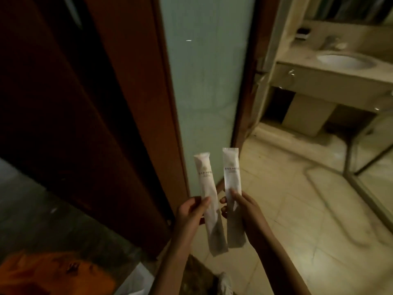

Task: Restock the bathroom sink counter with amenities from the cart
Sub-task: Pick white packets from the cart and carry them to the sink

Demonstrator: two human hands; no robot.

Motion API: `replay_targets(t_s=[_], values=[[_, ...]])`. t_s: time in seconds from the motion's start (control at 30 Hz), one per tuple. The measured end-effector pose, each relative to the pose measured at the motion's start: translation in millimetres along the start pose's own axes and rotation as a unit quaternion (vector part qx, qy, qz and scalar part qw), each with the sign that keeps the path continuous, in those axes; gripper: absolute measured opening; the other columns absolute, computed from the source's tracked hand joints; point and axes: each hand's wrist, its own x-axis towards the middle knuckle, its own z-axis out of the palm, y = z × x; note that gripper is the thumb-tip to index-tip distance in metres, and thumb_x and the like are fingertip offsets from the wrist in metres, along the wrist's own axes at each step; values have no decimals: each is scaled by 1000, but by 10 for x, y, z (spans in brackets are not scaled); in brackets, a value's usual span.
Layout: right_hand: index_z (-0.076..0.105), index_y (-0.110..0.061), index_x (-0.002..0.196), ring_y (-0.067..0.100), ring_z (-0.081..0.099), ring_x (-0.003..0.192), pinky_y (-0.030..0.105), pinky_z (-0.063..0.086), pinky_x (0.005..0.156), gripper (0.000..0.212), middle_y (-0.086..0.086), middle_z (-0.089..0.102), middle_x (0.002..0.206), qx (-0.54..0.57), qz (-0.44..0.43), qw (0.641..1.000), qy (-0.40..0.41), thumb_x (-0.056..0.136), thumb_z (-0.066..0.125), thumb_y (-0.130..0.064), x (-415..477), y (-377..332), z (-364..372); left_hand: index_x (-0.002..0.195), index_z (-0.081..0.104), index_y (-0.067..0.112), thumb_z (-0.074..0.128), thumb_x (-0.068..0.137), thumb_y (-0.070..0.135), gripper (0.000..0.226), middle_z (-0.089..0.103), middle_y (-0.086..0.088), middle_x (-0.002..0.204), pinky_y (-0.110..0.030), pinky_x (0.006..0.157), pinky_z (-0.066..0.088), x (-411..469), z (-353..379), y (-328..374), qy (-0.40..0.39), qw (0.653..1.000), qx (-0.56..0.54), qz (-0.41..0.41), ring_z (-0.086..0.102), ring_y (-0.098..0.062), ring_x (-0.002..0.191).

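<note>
Two slim white sachets are riding at about 6 o'clock in the head view, side by side and just apart, both roughly upright. I am logging the left hand (191,211) as pinching the left sachet (207,188) partway up its length, thumb on the near face. The right hand (240,207) is pinching the right sachet (231,171) the same way, fingers curling behind it. Print on both packs is blurring out, so I am not naming the contents. The sachets are showing against the foot of the frosted glass door panel (202,71). The sink counter (297,58) is sitting at 2 o'clock, well apart from the hands, with the basin (344,60) set into it and a small dark item (303,33) at its back edge, too blurred to identify. I am judging the step in hand as the carry: the stock is picked and nothing is placed yet. The next move is calling for a walk across the tiled floor (297,209) toward 2 o'clock. After that comes a reach over the counter, laying each sachet on bare stone beside the basin and loosening one pinch at a time.
</note>
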Motion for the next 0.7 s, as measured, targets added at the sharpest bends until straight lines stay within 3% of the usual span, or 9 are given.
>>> replay_targets(t_s=[0.1, 0.2, 0.37, 0.57, 0.7], values=[[63, -7, 108, 20, 68, 71, 33, 59, 64, 29, 9, 71, 84, 37, -12, 999, 10, 95, 53, -31, 250, -172, -149, 91, 66, 25, 66, 87, 25, 4, 72, 2, 89, -21, 66, 51, 234, 235, 66, -6, 999, 45, 21, 68, -8, 82], [65, -7, 108, 20, 69, 75, 33, 58, 70, 26, 8, 73, 85, 40, -20, 999, -7, 96, 53, -26, 473, -334, -278, 104, 70, 12, 65, 87, 20, 20, 75, -4, 93, -24, 66, 54, 482, 378, 66, 4, 999, 40, 26, 71, -15, 86], [67, -11, 108, 25, 70, 92, 36, 57, 82, 23, 6, 75, 96, 12, -39, 999, -29, 94, 56, -25, 800, -494, -575, 97, 72, 14, 65, 87, 17, 12, 75, -3, 88, -25, 64, 52, 829, 665, 53, 23, 998, 11, 49, 71, -17, 84], [74, -14, 97, 19, 69, 83, 33, 58, 74, 16, 5, 74, 91, 20, -55, 998, 0, 88, 64, -23, 1058, -647, -963, 90, 70, 15, 62, 90, 10, 10, 75, 1, 79, -19, 60, 54, 1126, 1266, 102, 22, 997, -18, 72, 71, -9, 74], [73, -13, 97, 16, 70, 75, 30, 57, 67, 17, 3, 73, 83, 19, -38, 998, 39, 88, 65, -26, 1189, -674, -1326, 91, 70, 22, 63, 90, 18, 8, 75, 8, 83, -26, 70, 55, 1338, 1657, 147, -14, 997, 8, 78, 70, -7, 80]])
